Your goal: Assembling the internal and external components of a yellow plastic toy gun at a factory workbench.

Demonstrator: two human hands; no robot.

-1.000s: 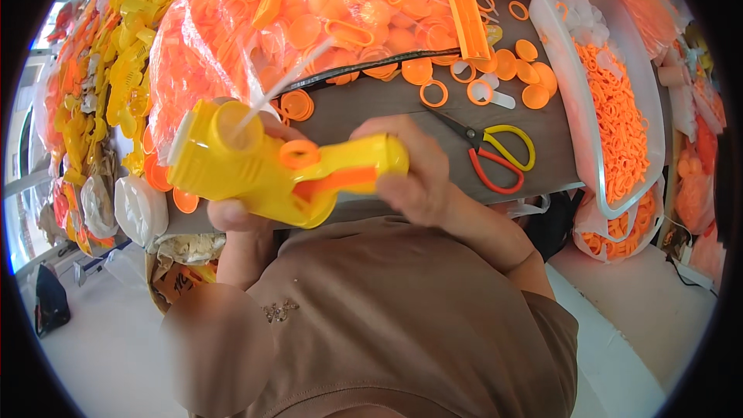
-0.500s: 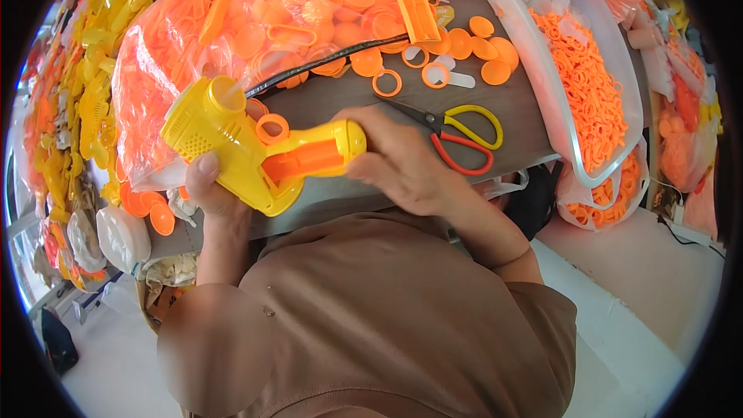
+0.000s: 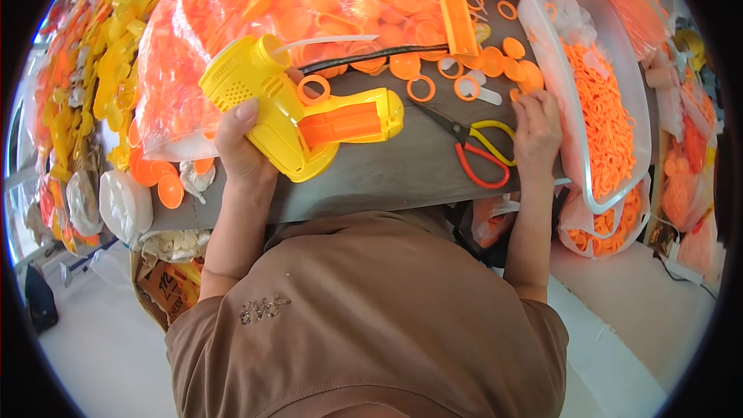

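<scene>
The left hand is gripping the yellow casing; orange discs are lying just beyond the right hand, hold unclear.

So your left hand has the shell over the table, big parts bag right behind it. Scissors lie on the tabletop between the shell and your right hand, which is right by the loose discs. The bin of small parts sits just right of that hand.
</scene>
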